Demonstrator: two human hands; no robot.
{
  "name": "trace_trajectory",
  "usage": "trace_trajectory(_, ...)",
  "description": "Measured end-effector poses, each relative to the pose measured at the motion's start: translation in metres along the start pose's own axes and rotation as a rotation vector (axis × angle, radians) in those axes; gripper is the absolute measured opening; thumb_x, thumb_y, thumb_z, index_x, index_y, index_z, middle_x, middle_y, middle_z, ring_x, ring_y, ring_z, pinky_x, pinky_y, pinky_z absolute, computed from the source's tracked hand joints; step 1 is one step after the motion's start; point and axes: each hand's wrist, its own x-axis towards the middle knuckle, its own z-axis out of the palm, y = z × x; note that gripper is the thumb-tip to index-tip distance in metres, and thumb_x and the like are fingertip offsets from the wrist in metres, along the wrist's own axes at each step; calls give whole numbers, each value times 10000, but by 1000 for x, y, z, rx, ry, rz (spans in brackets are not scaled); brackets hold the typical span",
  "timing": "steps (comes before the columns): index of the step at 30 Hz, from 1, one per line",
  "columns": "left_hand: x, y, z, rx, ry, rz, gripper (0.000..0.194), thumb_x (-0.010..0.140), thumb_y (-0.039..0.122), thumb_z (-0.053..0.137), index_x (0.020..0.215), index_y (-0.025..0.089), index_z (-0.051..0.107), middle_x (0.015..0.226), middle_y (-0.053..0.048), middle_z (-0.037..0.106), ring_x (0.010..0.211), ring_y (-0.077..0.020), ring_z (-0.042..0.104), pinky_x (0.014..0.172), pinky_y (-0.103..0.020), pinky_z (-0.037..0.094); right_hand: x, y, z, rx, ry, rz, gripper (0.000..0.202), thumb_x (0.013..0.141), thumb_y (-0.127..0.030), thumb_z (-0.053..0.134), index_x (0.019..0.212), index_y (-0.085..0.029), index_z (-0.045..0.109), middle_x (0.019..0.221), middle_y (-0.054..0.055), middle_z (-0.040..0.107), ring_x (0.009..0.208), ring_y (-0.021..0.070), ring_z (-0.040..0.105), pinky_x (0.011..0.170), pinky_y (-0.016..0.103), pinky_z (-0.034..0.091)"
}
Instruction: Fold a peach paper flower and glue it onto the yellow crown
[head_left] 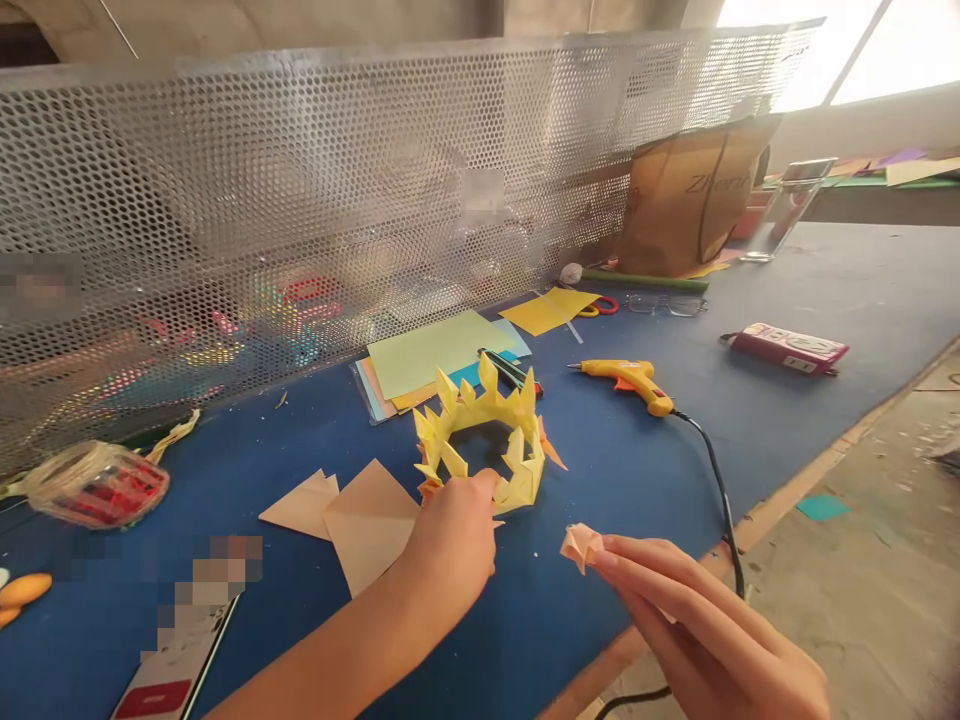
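A ring of folded yellow paper points, like a paper crown (530,468), stands on the blue table with a few orange pieces on its outer side. My left hand (455,530) is closed on the crown's near edge, its fingertips partly hidden. In my right hand (705,610), a small folded piece of peach paper (581,546) is pinched between thumb and fingers, apart from the crown. Left of the crown lie a flat peach paper sheet (373,520) and a folded peach paper (298,503), the sheet partly covered by my left arm.
A yellow glue gun (628,378) lies on the right, its black cord (712,455) running over the table edge. Behind are paper sheets (431,350), a cutter (510,372), scissors (602,307) and glasses (666,304). A power strip (787,346), glass jar (101,485) and phone (176,660) lie around.
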Motion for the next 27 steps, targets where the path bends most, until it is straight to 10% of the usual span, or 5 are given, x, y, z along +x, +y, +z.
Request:
trace_trajectory(11,3,-3,12,-105,-29,54,338,960,23,374,995,203,658,504,35,534,484,-179,629,532,-245,344,5,4,23,-5,-150,19,274,961,-64,593,1181,-176,711,1079,78,782,968,157,768,867,201,627)
trace_trajectory(27,7,-6,10,120,-86,151,311,917,-34,464,1041,211,613,842,-59,733,802,-248,750,607,-273,384,10,4,32,-29,-284,-16,260,1012,-104,535,1208,-165,693,1094,103,782,984,163,764,858,225,623)
